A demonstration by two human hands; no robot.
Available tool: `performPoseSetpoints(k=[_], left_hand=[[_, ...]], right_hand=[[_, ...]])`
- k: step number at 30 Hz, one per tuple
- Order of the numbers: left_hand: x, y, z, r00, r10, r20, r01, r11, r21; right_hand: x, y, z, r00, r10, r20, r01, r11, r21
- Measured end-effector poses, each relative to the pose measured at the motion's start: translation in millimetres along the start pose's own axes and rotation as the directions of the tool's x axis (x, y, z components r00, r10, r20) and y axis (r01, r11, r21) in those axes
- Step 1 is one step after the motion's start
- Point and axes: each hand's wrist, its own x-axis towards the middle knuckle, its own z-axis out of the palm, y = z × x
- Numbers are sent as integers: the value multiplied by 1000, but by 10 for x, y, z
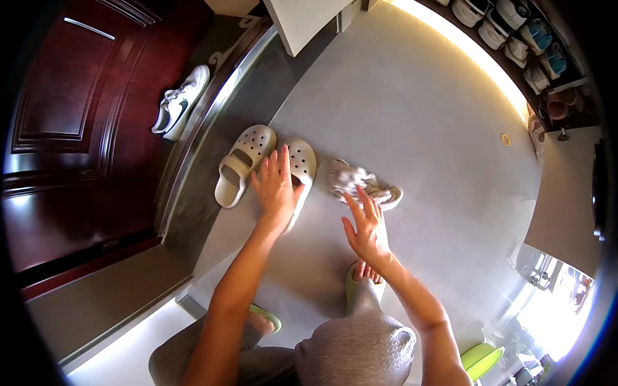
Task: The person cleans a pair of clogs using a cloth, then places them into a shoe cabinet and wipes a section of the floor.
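A pair of beige clogs with holed toes lies on the grey floor, the left clog (248,154) tilted a little away from the right clog (301,156). My left hand (277,193) is over the right clog, its fingers stretched out and covering part of the strap and opening. Whether it touches the clog I cannot tell. To the right is a grey-and-white shoe (351,177), its near end blurred. My right hand (368,235) has its fingers spread at the shoe's near edge, the fingertips overlapping it; no grip shows.
A white sneaker (183,103) stands by the dark red door (71,128), beyond a metal threshold (206,122). Shelves of shoes (508,26) line the far right. A small yellow ring (505,139) lies on the floor. Green slippers (351,286) are on my feet; a green basin (481,360) sits lower right.
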Motion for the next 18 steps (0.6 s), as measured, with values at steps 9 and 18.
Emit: performPoseSetpoints(k=[9, 18], left_hand=[[-167, 169, -146, 935, 227, -274, -303, 913, -275], [-138, 362, -34, 923, 196, -330, -327, 853, -407]], right_hand=[[1, 391, -155, 971, 79, -227, -93, 994, -52], [482, 531, 12, 980, 111, -166, -60, 956, 286]])
